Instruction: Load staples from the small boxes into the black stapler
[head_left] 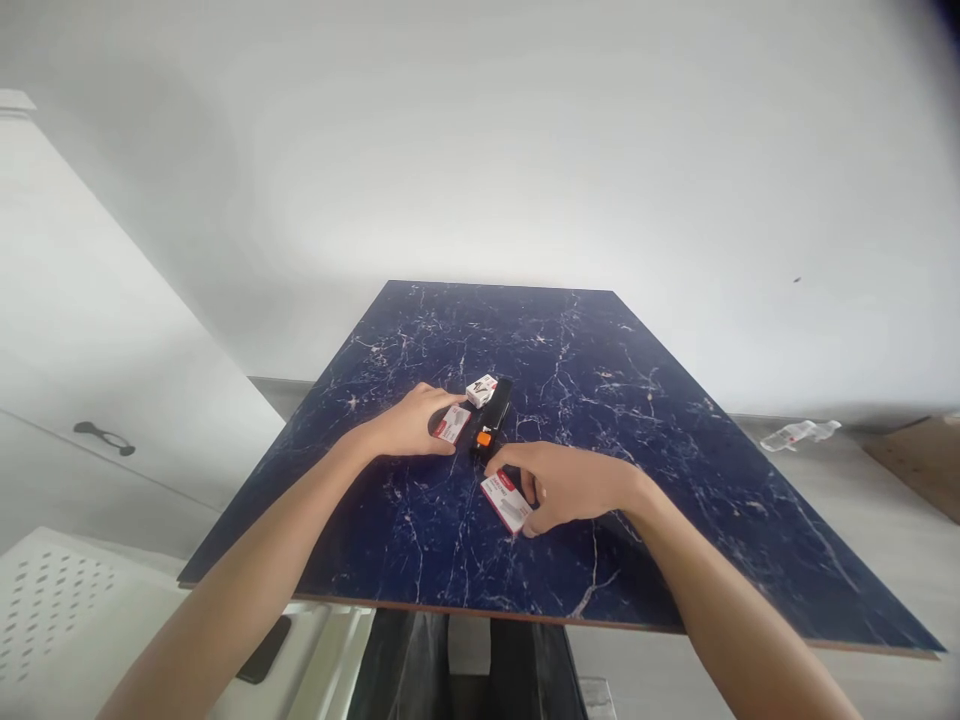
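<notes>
Head view: I see left hand (pixel 411 422), part-curled, gripping red-white box (pixel 452 425) just left of centre; right hand (pixel 566 485) pinching red-white carton (pixel 505 501) below centre. Mid-frame: black stapler (pixel 495 408), white box (pixel 480 391) beside it. Box contents hidden.

Dark trousers (pixel 401 665) (forearms (pixel 720 610) bare)

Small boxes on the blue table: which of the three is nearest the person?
The red-and-white box in the right hand; the second box in the left hand and the third box, beside the black object, lie farther back.
</notes>
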